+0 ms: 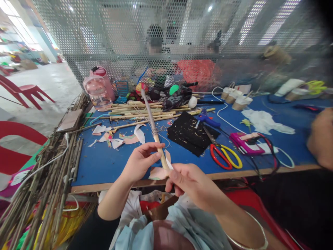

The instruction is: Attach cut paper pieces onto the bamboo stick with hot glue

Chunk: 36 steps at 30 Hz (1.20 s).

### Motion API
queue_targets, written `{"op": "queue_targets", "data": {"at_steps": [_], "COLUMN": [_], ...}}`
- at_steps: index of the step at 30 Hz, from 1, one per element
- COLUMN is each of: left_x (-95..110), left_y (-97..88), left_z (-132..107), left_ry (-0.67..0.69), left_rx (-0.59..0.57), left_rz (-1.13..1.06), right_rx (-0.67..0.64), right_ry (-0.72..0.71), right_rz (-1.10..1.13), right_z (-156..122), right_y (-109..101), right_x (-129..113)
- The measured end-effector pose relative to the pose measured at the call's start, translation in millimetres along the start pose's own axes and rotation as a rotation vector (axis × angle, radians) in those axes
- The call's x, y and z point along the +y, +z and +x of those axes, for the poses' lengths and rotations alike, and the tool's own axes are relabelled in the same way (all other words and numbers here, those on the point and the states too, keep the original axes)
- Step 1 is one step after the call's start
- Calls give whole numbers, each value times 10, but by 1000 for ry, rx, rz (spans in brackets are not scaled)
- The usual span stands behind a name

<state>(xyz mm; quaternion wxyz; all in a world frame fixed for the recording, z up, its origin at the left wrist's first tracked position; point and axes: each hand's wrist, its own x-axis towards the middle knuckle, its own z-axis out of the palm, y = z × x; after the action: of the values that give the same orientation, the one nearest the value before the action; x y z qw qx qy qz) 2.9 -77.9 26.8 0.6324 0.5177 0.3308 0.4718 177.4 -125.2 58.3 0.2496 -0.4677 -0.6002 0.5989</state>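
A long bamboo stick (163, 160) slants away from me over the table, its upper length covered in a greyish wrapping. Thumb and fingers of my left hand (142, 160) close around its bare lower part. My right hand (191, 182) pinches the near end, where a pale paper strip (168, 160) meets the stick; the fingertips partly hide this contact. A larger peach-coloured paper piece (158, 173) shows between my hands, near the table edge. Beyond the stick's far end is a red-and-yellow ball (142, 87); whether they are joined I cannot tell.
Scissors (221, 156), a black cloth (191, 133), a blue glue gun (208, 119) and a magenta box with cables (243, 143) lie to the right. Paper scraps (117, 141), bamboo sticks (135, 114) and a pink bottle (97, 88) are left. Another person's blurred hand (322, 139) appears far right.
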Motion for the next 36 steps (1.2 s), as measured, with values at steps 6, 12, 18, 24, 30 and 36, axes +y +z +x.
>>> {"op": "queue_targets", "data": {"at_steps": [6, 12, 18, 24, 30, 36], "left_x": [46, -25, -128, -97, 78, -69], "left_y": [25, 69, 78, 61, -18, 47], "left_z": [43, 121, 282, 261, -315, -616], "left_ry": [-70, -159, -338, -297, 13, -158], "left_rx": [-17, 135, 76, 182, 224, 128], "left_rz": [139, -98, -289, 82, 675, 681], "right_rx": [-101, -119, -160, -298, -278, -137], "right_ry": [124, 232, 211, 222, 158, 97], "right_rz": [65, 1, 163, 541, 615, 221], "right_z": [268, 372, 305, 309, 346, 313], "right_y": [-144, -153, -59, 20, 47, 54], "right_x": [24, 70, 270, 438, 511, 507]}}
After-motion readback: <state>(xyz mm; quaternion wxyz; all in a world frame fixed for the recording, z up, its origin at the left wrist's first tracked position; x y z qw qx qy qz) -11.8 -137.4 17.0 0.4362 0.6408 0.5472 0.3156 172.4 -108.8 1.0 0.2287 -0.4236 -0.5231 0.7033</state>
